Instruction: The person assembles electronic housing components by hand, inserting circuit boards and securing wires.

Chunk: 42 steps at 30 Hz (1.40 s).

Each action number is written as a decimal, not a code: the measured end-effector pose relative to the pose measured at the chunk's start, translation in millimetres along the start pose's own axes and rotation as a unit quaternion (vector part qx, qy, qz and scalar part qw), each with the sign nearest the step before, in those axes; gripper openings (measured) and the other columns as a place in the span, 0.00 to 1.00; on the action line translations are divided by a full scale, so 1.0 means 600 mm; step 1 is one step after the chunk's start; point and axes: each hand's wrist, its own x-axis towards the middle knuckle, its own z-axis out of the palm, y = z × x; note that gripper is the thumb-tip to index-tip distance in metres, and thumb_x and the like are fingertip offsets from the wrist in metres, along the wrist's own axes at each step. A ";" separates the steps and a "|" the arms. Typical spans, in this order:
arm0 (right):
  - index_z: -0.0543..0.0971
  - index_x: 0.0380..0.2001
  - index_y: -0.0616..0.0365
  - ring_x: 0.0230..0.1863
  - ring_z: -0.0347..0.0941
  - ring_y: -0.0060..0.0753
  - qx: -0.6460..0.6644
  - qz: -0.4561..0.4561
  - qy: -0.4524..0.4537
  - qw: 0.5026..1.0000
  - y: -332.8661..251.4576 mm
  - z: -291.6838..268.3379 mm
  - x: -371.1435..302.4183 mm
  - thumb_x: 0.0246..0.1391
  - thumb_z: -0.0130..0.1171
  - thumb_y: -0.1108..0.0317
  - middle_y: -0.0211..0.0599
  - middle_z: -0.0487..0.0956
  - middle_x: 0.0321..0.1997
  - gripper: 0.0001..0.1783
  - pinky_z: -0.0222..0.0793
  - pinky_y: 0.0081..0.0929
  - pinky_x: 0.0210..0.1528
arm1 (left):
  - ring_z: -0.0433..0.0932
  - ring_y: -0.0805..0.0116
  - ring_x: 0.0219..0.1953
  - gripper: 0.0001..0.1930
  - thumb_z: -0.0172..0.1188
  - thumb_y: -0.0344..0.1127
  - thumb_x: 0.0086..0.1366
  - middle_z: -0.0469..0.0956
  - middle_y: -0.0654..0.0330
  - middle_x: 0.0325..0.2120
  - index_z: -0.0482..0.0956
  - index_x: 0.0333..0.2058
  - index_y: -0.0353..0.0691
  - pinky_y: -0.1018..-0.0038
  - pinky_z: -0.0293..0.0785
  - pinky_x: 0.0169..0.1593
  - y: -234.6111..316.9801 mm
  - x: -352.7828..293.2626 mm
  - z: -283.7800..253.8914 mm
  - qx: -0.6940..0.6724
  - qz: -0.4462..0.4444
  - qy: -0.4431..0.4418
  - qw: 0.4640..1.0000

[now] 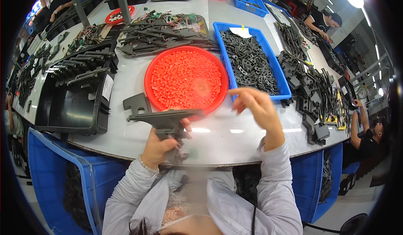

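Head view | our left hand (pixel 158 147) is gripping grey part (pixel 164 117) underneath, likely light, stiff | right hand (pixel 257 105) is hovering, grasp unclear

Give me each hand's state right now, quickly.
Left hand: closed, holding a dark grey plastic part.
Right hand: partly curled, nothing visibly held; whether it pinches something small can't be told.

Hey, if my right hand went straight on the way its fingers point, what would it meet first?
Probably the near right rim of the round red tray: the right hand's fingers point left at it. Height is unclear; they might pass over.
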 end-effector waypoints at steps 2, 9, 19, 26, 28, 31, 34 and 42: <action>0.77 0.39 0.66 0.32 0.75 0.22 -0.110 0.039 0.095 0.989 0.048 -0.049 0.022 0.54 0.54 0.70 0.35 0.80 0.31 0.12 0.69 0.20 0.34 | 0.70 0.64 0.49 0.39 0.68 0.43 0.49 0.69 0.54 0.46 0.58 0.56 0.39 0.62 0.72 0.52 0.010 0.000 0.006 -0.110 0.022 -0.010 0.994; 0.79 0.33 0.65 0.31 0.76 0.32 -0.321 -0.037 0.075 0.943 0.072 -0.026 0.105 0.47 0.58 0.72 0.41 0.80 0.30 0.10 0.70 0.26 0.36 | 0.62 0.51 0.58 0.43 0.61 0.57 0.52 0.62 0.49 0.55 0.50 0.62 0.54 0.47 0.63 0.56 -0.026 -0.019 -0.008 -0.278 0.020 -0.023 0.960; 0.74 0.24 0.63 0.33 0.74 0.51 -0.584 -0.044 -0.021 0.810 0.134 0.044 0.175 0.40 0.55 0.73 0.50 0.75 0.28 0.05 0.69 0.42 0.36 | 0.62 0.46 0.58 0.40 0.55 0.61 0.55 0.54 0.47 0.60 0.51 0.62 0.53 0.51 0.64 0.57 -0.036 -0.033 -0.015 -0.270 0.001 -0.010 0.963; 0.76 0.24 0.60 0.30 0.74 0.49 -0.466 -0.105 -0.048 0.877 0.109 0.071 0.167 0.47 0.53 0.67 0.46 0.77 0.29 0.07 0.71 0.42 0.34 | 0.61 0.44 0.58 0.40 0.61 0.55 0.53 0.55 0.46 0.59 0.54 0.60 0.52 0.55 0.66 0.57 -0.052 -0.035 -0.007 -0.218 0.005 0.020 0.976; 0.76 0.26 0.60 0.32 0.73 0.49 -0.381 -0.093 -0.054 0.918 0.082 0.062 0.156 0.46 0.55 0.68 0.45 0.76 0.29 0.06 0.69 0.41 0.36 | 0.62 0.42 0.57 0.40 0.64 0.54 0.50 0.57 0.44 0.58 0.56 0.59 0.50 0.57 0.70 0.54 -0.052 -0.039 -0.009 -0.217 0.002 0.046 0.975; 0.78 0.33 0.63 0.30 0.76 0.40 -0.400 -0.137 0.059 0.904 0.070 0.022 0.146 0.45 0.57 0.75 0.45 0.78 0.31 0.09 0.71 0.30 0.33 | 0.63 0.42 0.57 0.41 0.64 0.56 0.50 0.58 0.43 0.58 0.57 0.58 0.48 0.57 0.71 0.53 -0.052 -0.042 -0.010 -0.198 0.004 0.058 0.979; 0.78 0.33 0.64 0.32 0.77 0.36 -0.422 -0.052 0.111 0.898 0.060 -0.055 0.147 0.44 0.58 0.76 0.44 0.79 0.30 0.10 0.71 0.27 0.35 | 0.64 0.42 0.56 0.41 0.63 0.57 0.50 0.58 0.43 0.57 0.57 0.58 0.48 0.56 0.71 0.53 -0.055 -0.042 -0.011 -0.212 -0.003 0.064 0.975; 0.79 0.29 0.58 0.36 0.76 0.47 -0.509 0.097 0.037 0.854 0.146 -0.129 0.145 0.38 0.58 0.70 0.44 0.80 0.30 0.11 0.70 0.35 0.41 | 0.67 0.44 0.53 0.39 0.63 0.57 0.50 0.61 0.45 0.56 0.59 0.58 0.48 0.55 0.70 0.53 -0.057 -0.036 -0.011 -0.230 -0.023 0.051 0.971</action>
